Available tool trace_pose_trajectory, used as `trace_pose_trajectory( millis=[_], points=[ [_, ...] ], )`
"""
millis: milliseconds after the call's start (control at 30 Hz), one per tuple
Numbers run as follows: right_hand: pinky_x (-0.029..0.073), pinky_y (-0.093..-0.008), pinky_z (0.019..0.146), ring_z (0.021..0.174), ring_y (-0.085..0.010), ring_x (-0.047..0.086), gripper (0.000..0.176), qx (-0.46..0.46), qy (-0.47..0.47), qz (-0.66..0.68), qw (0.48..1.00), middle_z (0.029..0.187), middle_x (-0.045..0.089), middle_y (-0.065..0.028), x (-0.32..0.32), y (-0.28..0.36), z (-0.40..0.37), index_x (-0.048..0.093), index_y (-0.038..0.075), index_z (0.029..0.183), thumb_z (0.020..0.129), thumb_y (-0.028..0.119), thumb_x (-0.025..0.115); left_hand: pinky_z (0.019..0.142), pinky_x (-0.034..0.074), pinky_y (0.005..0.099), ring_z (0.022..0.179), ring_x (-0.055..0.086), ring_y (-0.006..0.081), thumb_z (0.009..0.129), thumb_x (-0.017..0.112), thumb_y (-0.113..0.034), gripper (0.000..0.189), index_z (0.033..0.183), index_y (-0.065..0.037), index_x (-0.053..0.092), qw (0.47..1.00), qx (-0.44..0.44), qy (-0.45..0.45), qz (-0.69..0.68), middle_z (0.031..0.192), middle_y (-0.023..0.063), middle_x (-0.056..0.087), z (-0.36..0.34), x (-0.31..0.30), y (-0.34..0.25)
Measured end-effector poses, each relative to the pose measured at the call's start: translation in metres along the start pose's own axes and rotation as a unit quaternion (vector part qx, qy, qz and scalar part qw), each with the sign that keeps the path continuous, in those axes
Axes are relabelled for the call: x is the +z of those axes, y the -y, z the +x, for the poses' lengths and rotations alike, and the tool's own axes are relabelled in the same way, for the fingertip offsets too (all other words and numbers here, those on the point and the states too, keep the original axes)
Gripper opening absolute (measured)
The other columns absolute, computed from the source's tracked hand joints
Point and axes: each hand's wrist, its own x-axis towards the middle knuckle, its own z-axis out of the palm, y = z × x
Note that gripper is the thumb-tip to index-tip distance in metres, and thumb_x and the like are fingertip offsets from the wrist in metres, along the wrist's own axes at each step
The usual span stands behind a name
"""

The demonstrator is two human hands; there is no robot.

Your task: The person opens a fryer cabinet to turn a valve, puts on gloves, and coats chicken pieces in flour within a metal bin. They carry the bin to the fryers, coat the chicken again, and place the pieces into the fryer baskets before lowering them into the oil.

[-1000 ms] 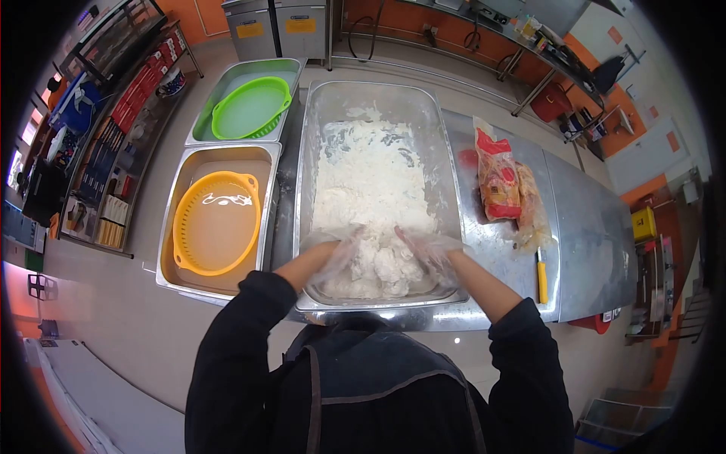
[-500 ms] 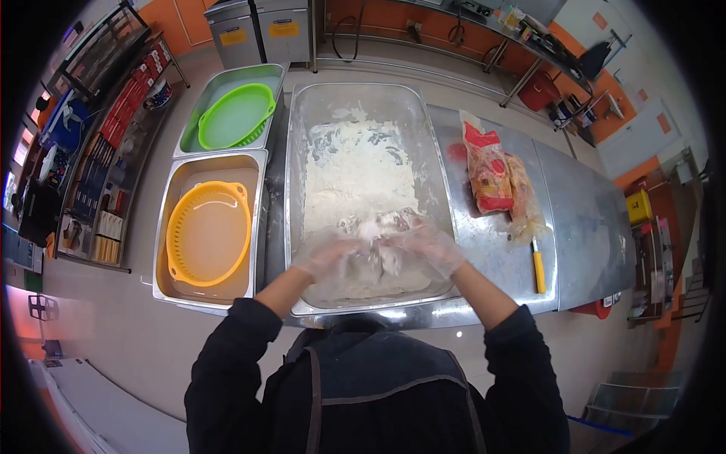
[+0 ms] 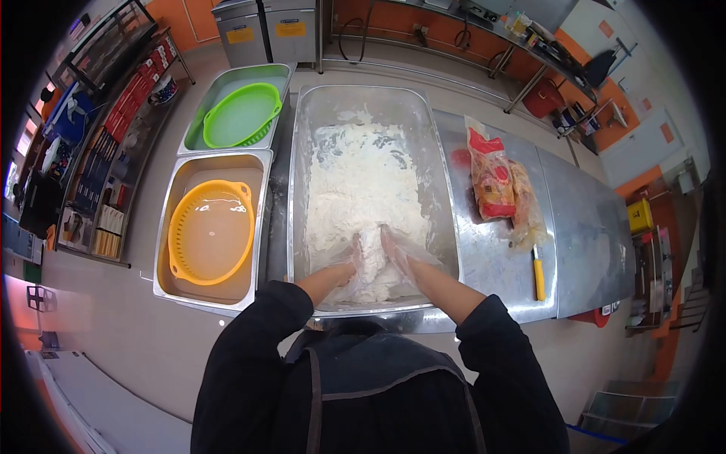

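A deep metal pan (image 3: 448,178) holds a broad bed of white flour (image 3: 363,174). At its near end my left hand (image 3: 346,265), in a clear plastic glove, presses against the left side of a floured mound (image 3: 370,256). On the opposite side, my right hand (image 3: 398,250), gloved the same way, presses inward too. Both hands are cupped round the mound with palms facing; flour and the gloves partly hide the fingers. What lies under the flour in the mound I cannot make out.
Left of the pan, a yellow basket (image 3: 175,227) sits in a metal tub of cloudy liquid, with a green basket (image 3: 278,102) in another tub behind. To the right lie plastic food bags (image 3: 491,178) and a yellow-handled knife (image 3: 539,280) on the steel table (image 3: 590,234).
My hands have come closer together and down into the flour. The dark-flecked clumps that were loose between them are now a whiter, gathered mound. The view has shifted slightly.
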Motion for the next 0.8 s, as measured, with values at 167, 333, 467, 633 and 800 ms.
trace_pose_trajectory(
  millis=[167, 333, 467, 633, 800],
  points=[
    [0.034, -0.0305, 0.092, 0.102, -0.0232, 0.051, 0.054, -0.222, 0.079, 0.085, 0.968, 0.106, 0.056, -0.015, -0.033, -0.025, -0.014, 0.044, 0.001, 0.121, 0.083, 0.039, 0.049, 0.093, 0.033, 0.0323, 0.108, 0.045, 0.0191, 0.091, 0.029, -0.042, 0.05, 0.128, -0.01, 0.037, 0.957, 0.164, -0.015, 0.238, 0.119, 0.0091, 0.048, -0.058, -0.037, -0.037],
    [0.039, -0.03, 0.087, 0.095, -0.0193, 0.054, 0.043, -0.245, 0.059, -0.062, 0.966, 0.097, 0.061, -0.0114, -0.058, 0.011, -0.07, 0.049, 0.003, 0.114, 0.08, 0.029, 0.054, 0.084, 0.039, 0.0342, 0.096, 0.051, 0.0192, 0.089, 0.035, -0.035, 0.041, 0.116, -0.007, 0.049, 0.855, 0.047, 0.102, 0.507, 0.106, 0.0102, 0.056, -0.187, -0.046, -0.159],
    [0.042, -0.0284, 0.083, 0.092, -0.0168, 0.057, 0.043, -0.144, -0.05, -0.121, 0.981, 0.099, 0.06, -0.012, -0.057, -0.02, 0.016, 0.051, 0.006, 0.112, 0.076, 0.028, 0.059, 0.072, 0.042, 0.0364, 0.079, 0.055, 0.0208, 0.087, 0.04, -0.036, 0.039, 0.104, -0.004, 0.055, 0.932, 0.234, -0.031, 0.275, 0.09, 0.0115, 0.058, -0.094, -0.072, -0.101],
    [0.04, -0.0274, 0.086, 0.098, -0.0139, 0.049, 0.03, -0.341, 0.007, 0.283, 0.896, 0.11, 0.053, -0.0044, 0.004, -0.068, 0.159, 0.051, 0.002, 0.11, 0.089, 0.022, 0.042, 0.078, 0.039, 0.0334, 0.086, 0.051, 0.0209, 0.087, 0.038, -0.041, 0.045, 0.104, -0.003, 0.055, 0.937, 0.209, -0.183, 0.212, 0.093, 0.0113, 0.056, -0.005, -0.069, -0.085],
    [0.028, -0.0302, 0.098, 0.117, -0.0155, 0.038, 0.032, -0.12, 0.107, 0.333, 0.929, 0.121, 0.047, -0.005, 0.005, -0.006, 0.105, 0.049, 0.004, 0.116, 0.089, 0.019, 0.042, 0.094, 0.031, 0.0307, 0.112, 0.04, 0.0219, 0.088, 0.039, -0.038, 0.047, 0.121, -0.006, 0.043, 0.94, 0.147, 0.025, -0.308, 0.121, 0.0116, 0.044, -0.02, -0.029, -0.084]
  ],
)
